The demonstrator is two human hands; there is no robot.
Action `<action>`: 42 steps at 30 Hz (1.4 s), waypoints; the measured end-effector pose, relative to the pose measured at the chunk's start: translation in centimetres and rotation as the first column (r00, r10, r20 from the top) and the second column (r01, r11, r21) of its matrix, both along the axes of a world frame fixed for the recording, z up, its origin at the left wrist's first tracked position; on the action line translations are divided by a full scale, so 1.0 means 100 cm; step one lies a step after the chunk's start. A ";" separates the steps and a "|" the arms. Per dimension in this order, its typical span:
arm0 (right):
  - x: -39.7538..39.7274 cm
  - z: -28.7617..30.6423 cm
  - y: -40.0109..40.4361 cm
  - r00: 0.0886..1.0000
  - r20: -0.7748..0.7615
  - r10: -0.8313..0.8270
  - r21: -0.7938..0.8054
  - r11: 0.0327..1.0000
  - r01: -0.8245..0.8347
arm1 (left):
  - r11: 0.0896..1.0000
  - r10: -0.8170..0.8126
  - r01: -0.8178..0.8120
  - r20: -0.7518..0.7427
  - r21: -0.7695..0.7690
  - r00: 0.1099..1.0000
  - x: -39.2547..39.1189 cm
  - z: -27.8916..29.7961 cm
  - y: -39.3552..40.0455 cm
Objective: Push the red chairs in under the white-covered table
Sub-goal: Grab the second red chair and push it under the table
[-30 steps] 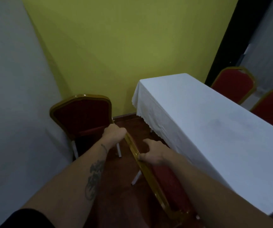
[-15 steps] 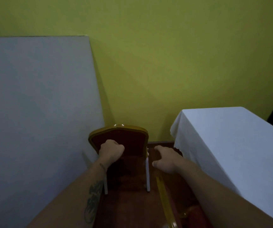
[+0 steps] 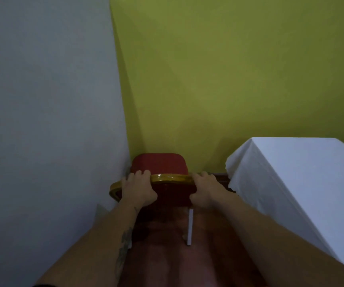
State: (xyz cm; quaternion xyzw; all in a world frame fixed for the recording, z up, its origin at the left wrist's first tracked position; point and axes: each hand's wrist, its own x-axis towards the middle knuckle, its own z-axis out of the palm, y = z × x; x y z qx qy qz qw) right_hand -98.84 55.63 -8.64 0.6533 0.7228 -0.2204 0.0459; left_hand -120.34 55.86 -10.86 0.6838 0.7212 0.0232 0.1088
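A red chair (image 3: 159,165) with a gold-framed back stands in the corner, its seat facing the yellow wall. My left hand (image 3: 138,190) grips the top rail of the backrest at its left end. My right hand (image 3: 205,190) grips the same rail at its right end. One white rear leg of the chair shows below my right hand. The white-covered table (image 3: 303,179) stands to the right of the chair, apart from it, its cloth hanging down to the floor.
A grey wall (image 3: 42,121) runs close along the chair's left side and a yellow wall (image 3: 229,79) stands right behind it. Dark red-brown floor (image 3: 167,255) lies between me and the chair.
My hands left the nearer chair and both now grip the corner chair's backrest. The view has swung left; the nearer chair and the two across the table are out of view.
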 end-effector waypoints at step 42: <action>0.073 -0.013 -0.179 0.998 0.062 -0.010 -0.012 1.000 0.010 | 0.646 0.641 -0.500 0.766 -0.577 -0.056 0.135 -0.003 -0.147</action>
